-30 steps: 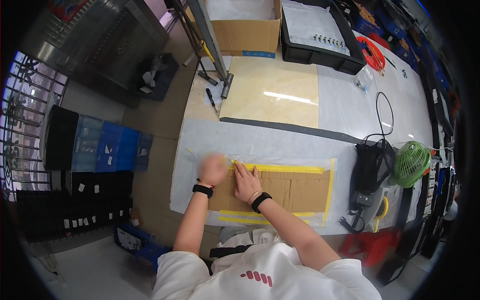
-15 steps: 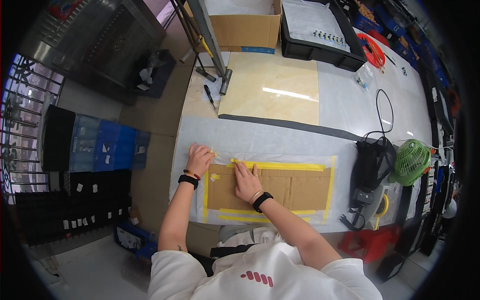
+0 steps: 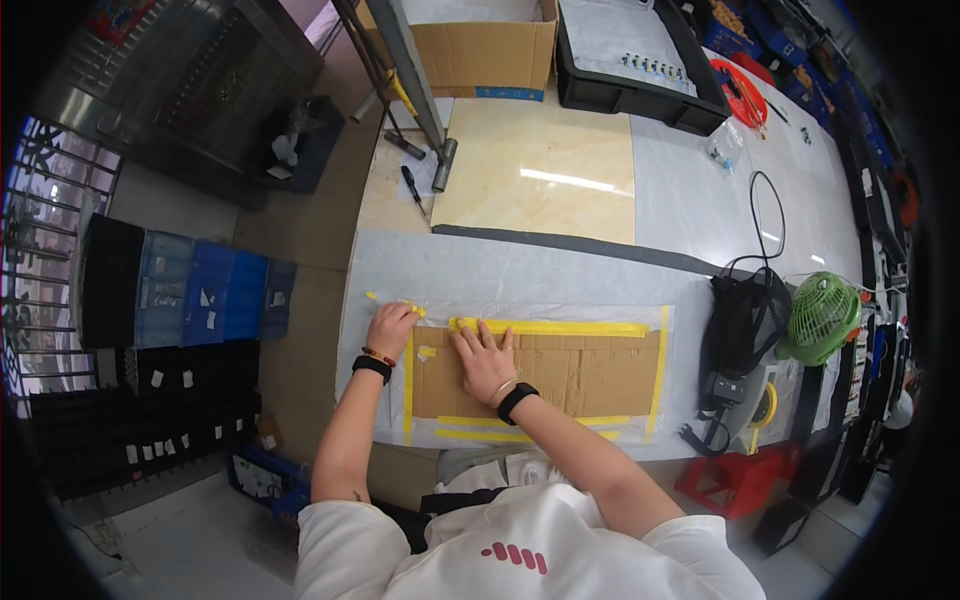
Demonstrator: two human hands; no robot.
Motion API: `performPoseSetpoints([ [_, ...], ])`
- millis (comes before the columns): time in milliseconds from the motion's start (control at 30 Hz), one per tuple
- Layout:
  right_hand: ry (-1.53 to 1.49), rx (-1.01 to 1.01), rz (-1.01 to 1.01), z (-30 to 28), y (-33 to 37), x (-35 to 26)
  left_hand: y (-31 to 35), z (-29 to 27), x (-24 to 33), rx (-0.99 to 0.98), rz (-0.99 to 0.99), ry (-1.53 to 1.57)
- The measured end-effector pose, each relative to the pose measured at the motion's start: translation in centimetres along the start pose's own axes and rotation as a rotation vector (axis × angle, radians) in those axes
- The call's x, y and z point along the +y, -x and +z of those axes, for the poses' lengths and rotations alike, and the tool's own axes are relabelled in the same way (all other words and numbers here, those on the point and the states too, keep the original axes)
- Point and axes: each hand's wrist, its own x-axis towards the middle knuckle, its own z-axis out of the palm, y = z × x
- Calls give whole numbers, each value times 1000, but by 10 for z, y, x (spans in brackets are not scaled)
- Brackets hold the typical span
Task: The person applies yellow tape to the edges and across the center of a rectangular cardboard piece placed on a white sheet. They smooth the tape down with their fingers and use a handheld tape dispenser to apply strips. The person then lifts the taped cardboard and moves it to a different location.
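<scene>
A: Yellow masking tape frames a flat brown cardboard sheet [image 3: 560,372], which lies on the grey-covered worktable [image 3: 520,275] just in front of the person. Its long axis runs left to right.

B: And furthest left of the sheet?

A: Blue storage bins [image 3: 205,295] on the floor, well clear of it. Nearer in, the left hand [image 3: 392,328] sits just off the sheet's upper left corner, fingers curled and pinching a short loose piece of yellow tape [image 3: 412,310].

B: Is that piece stuck down?

A: Too small to tell. It lies just left of where the top strip [image 3: 550,327] begins, so there's a gap at that corner, and the left hand is the one nearer to it.

B: The other hand?

A: The right hand [image 3: 484,358] rests flat on the sheet, fingers spread, fingertips reaching the left end of the top strip. It seems to be pinning the cardboard down.

B: Right of the sheet?

A: A black bag [image 3: 742,322], then a green desk fan [image 3: 822,318] beside it.
</scene>
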Motion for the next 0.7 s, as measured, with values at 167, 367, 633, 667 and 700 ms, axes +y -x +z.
performPoseSetpoints([
  [167,166,0,99,11,-17,-20,2,-2,8,43,-21,36],
  [367,435,-154,76,18,-31,-34,2,-10,17,54,-113,63],
  [633,70,-28,81,2,-35,-25,-5,-17,27,69,-269,14],
  [667,-2,46,63,3,-30,-20,-10,-16,38,125,-255,13],
  [700,-64,119,47,4,-24,-13,-13,-17,49,81,-237,85],
])
